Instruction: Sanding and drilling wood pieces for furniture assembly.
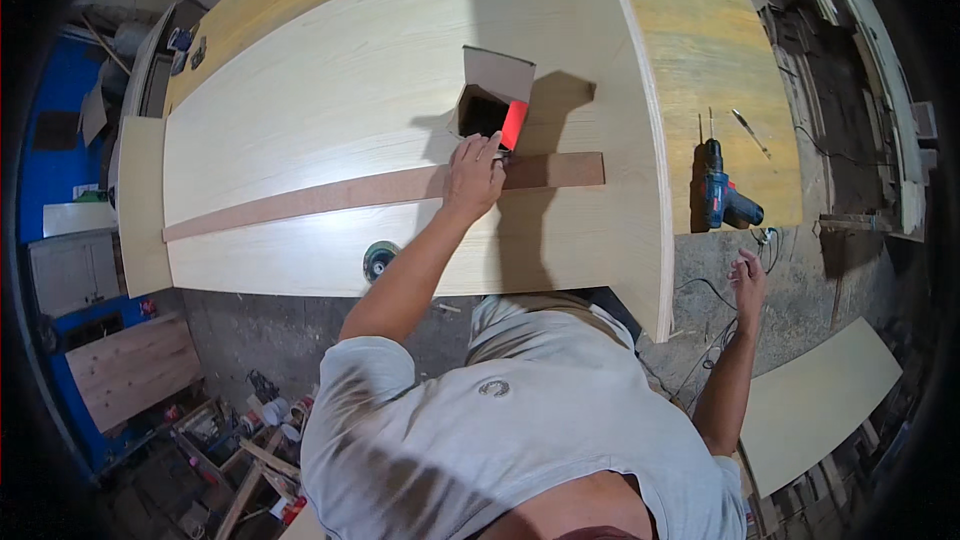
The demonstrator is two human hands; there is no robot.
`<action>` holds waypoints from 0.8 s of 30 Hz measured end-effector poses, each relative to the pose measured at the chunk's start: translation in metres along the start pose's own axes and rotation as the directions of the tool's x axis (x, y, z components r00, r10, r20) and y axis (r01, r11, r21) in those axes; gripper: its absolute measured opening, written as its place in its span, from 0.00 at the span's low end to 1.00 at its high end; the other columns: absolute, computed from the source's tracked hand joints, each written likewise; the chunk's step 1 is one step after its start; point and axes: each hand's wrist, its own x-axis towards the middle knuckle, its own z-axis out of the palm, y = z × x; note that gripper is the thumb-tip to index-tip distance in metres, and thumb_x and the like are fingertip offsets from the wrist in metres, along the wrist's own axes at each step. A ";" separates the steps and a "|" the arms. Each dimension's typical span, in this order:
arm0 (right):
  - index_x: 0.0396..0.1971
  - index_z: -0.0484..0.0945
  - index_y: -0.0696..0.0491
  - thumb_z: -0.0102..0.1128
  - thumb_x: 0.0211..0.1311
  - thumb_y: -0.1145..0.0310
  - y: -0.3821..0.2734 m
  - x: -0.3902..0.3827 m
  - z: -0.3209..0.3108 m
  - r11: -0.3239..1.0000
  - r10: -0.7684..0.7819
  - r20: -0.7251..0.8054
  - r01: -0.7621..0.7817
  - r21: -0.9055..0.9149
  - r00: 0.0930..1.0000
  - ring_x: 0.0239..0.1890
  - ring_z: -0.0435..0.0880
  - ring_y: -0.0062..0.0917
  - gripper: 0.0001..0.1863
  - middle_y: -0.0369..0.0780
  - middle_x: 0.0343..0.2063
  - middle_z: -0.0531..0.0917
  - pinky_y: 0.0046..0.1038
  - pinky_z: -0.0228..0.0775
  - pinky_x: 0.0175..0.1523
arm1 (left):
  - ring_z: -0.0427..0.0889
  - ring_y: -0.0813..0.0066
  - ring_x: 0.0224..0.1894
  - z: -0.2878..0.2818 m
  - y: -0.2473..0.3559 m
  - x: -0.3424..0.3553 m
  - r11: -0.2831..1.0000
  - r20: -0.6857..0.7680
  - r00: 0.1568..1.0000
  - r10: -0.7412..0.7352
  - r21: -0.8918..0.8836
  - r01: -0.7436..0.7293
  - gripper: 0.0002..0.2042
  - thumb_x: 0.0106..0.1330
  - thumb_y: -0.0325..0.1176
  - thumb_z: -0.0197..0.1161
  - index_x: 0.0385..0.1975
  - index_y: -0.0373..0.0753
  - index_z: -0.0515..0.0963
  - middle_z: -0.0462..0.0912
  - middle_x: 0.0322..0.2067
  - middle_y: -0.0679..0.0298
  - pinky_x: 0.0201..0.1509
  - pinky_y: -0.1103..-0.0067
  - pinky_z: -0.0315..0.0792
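Note:
My left hand [476,175] reaches onto a small open cardboard box [495,75] with a dark interior and a red panel, its curled fingers at the box's near edge; what they grip is partly hidden. The box stands beside a long brown strip [330,193] lying across a pale plywood panel [330,60]. A round green-and-black object [380,262] lies below the strip, by my left forearm. My right hand [747,280] hangs past the bench edge with loosely curled fingers apart and nothing visible in them, below a blue cordless drill [718,190].
An upright plywood panel [650,140] divides the work surface from a yellow board [700,30] holding the drill and a thin metal tool [750,135]. A short panel [140,200] stands at left. Cables [710,330], a loose sheet [815,405] and clutter [270,450] lie around the floor.

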 end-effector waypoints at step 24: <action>0.51 0.75 0.52 0.60 0.57 0.76 0.034 0.117 -0.017 0.935 -0.153 0.098 0.176 -0.308 0.983 0.37 0.77 0.25 0.20 0.39 0.38 0.78 0.26 0.71 0.45 | 0.71 0.47 0.55 0.014 0.044 -0.036 0.921 -0.141 0.967 -0.213 -0.358 0.151 0.16 0.59 0.25 0.57 0.48 0.38 0.74 0.77 0.49 0.54 0.62 0.63 0.65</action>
